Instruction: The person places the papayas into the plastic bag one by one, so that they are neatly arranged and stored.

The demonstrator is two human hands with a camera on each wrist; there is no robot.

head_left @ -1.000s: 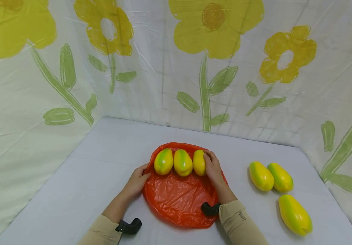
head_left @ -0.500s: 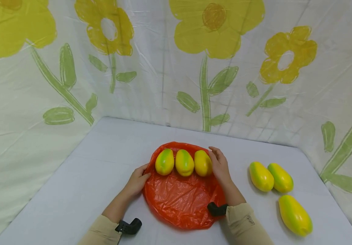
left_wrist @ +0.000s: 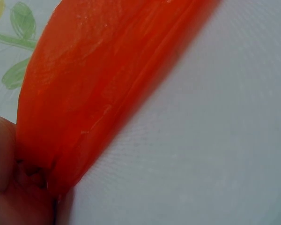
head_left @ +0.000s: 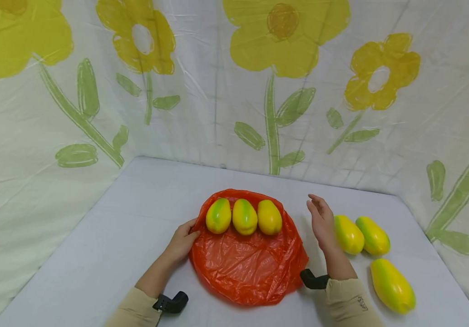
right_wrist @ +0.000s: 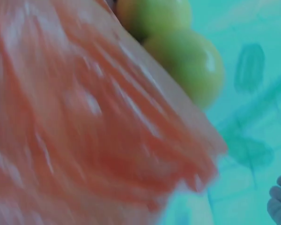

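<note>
A red plastic bag (head_left: 242,268) lies spread open on the table, with three yellow-green papayas (head_left: 244,217) in a row along its far side. My left hand (head_left: 182,240) pinches the bag's left rim; in the left wrist view the red plastic (left_wrist: 84,84) is bunched between thumb and fingers. To the right of the bag, my right hand (head_left: 323,223) is raised with nothing in it, its fingers loosely extended. Close beside it sit two more papayas (head_left: 349,235) (head_left: 373,236), the nearer one partly hidden by the hand. A third papaya (head_left: 392,286) lies toward the front right.
The table (head_left: 107,254) has a pale cloth cover. Behind it hangs a white curtain (head_left: 201,113) printed with yellow flowers, closing off the back and sides. A black wrist mount (head_left: 171,302) sticks out from the left sleeve, another mount (head_left: 314,279) from the right.
My right hand has let go of the rightmost papaya in the bag and moved right, toward the loose papayas. The bag's right edge has spread outward. My left hand keeps its place.
</note>
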